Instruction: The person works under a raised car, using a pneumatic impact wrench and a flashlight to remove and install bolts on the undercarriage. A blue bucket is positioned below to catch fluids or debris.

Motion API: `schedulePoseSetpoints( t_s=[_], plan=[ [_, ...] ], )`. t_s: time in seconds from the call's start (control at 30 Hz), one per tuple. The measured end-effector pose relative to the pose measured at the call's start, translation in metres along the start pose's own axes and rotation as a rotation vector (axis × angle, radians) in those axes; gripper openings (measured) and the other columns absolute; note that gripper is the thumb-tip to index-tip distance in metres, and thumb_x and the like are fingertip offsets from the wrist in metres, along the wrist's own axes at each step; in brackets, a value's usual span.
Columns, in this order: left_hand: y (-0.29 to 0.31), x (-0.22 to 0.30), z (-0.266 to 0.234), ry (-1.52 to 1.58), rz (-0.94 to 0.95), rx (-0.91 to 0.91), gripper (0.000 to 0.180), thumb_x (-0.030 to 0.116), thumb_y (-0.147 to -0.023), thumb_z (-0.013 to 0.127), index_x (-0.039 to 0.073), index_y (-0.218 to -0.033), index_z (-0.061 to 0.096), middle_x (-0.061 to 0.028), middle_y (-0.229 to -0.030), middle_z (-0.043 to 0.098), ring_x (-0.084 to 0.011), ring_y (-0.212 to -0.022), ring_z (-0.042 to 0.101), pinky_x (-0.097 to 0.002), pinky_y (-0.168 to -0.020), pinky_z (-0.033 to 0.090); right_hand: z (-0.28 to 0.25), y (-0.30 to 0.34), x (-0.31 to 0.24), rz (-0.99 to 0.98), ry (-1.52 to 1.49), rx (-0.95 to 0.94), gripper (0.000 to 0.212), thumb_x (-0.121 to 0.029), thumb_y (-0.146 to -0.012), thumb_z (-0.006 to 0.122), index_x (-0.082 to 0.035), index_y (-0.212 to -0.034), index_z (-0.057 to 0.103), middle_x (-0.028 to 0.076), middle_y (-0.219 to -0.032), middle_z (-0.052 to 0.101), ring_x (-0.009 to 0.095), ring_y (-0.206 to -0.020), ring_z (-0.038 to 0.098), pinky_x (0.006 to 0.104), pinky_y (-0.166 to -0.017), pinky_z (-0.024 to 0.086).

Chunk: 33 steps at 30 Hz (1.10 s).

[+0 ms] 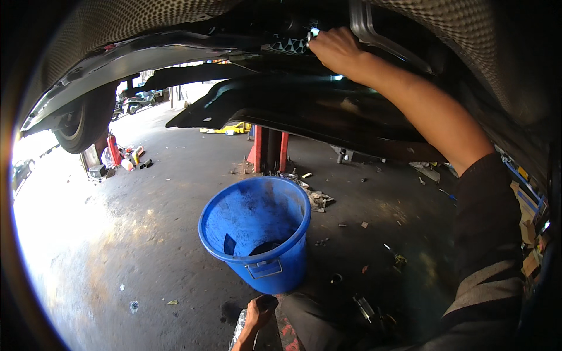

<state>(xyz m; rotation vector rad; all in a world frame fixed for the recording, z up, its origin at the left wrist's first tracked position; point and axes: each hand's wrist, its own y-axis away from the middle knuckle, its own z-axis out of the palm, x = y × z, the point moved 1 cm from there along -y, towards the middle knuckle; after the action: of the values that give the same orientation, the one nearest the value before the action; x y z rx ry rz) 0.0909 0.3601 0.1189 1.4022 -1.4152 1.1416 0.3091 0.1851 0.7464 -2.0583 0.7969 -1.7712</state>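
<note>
My right arm is stretched up to the underside of a raised car. There my right hand [339, 50] is closed, its fingertips at a small bright spot beside dark underbody parts; whatever it grips is too small and overlit to name. Below that arm a large black underbody panel [281, 108] hangs at a slant. Low in front of me, my left hand [259, 314] is closed with a dark thing at its fingers that I cannot make out. Just beyond it stands a blue plastic bin [266, 266] with a metal handle, holding something dark.
A red lift post [271, 149] rises behind the bin, with rags [319, 200] at its foot. A car wheel [85, 123] hangs at the left, near a red fire extinguisher [113, 149]. Small parts and debris lie on the floor at right. Scooters [139, 100] stand outside.
</note>
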Motion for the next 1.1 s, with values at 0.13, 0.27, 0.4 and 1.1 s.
schedulePoseSetpoints(
  t_s=[0.13, 0.27, 0.4, 1.1],
  plan=[
    [-0.004, -0.013, 0.002, -0.003, 0.002, 0.023, 0.022, 0.012, -0.089, 0.074, -0.002, -0.106, 0.075, -0.0129, -0.096, 0.079, -0.0164, -0.088, 0.072, -0.0338, -0.081, 0.057, 0.028, 0.023, 0.023, 0.087, -0.138, -0.155, 0.007, 0.0, -0.084, 0.064, -0.003, -0.085, 0.071, 0.019, -0.095, 0.072, 0.038, -0.092, 0.071, 0.0519, -0.074, 0.056],
    [-0.006, -0.02, 0.002, -0.019, -0.001, 0.019, 0.028, 0.025, -0.089, 0.076, 0.001, -0.105, 0.077, -0.0165, -0.097, 0.079, -0.0263, -0.091, 0.077, -0.0367, -0.082, 0.058, 0.054, 0.041, 0.036, 0.223, -0.093, -0.267, 0.008, -0.003, -0.085, 0.066, -0.004, -0.091, 0.072, 0.02, -0.096, 0.072, 0.037, -0.093, 0.072, 0.0514, -0.079, 0.054],
    [-0.004, -0.02, 0.001, -0.053, -0.025, 0.001, 0.028, 0.026, -0.089, 0.075, 0.002, -0.104, 0.077, -0.0162, -0.096, 0.079, -0.026, -0.09, 0.077, -0.0368, -0.081, 0.058, 0.065, 0.048, 0.04, 0.173, -0.065, -0.059, 0.023, 0.001, -0.088, 0.059, -0.001, -0.109, 0.069, 0.019, -0.09, 0.073, 0.038, -0.088, 0.073, 0.052, -0.078, 0.055],
    [-0.006, -0.03, 0.003, -0.018, -0.048, -0.026, 0.031, 0.028, -0.09, 0.074, 0.001, -0.107, 0.077, -0.0166, -0.098, 0.079, -0.0263, -0.092, 0.076, -0.0371, -0.082, 0.058, 0.115, 0.041, 0.048, 0.232, -0.004, 0.053, 0.024, -0.018, -0.1, 0.056, 0.004, -0.107, 0.061, 0.023, -0.097, 0.069, 0.038, -0.091, 0.069, 0.0483, -0.084, 0.052]
  ],
)
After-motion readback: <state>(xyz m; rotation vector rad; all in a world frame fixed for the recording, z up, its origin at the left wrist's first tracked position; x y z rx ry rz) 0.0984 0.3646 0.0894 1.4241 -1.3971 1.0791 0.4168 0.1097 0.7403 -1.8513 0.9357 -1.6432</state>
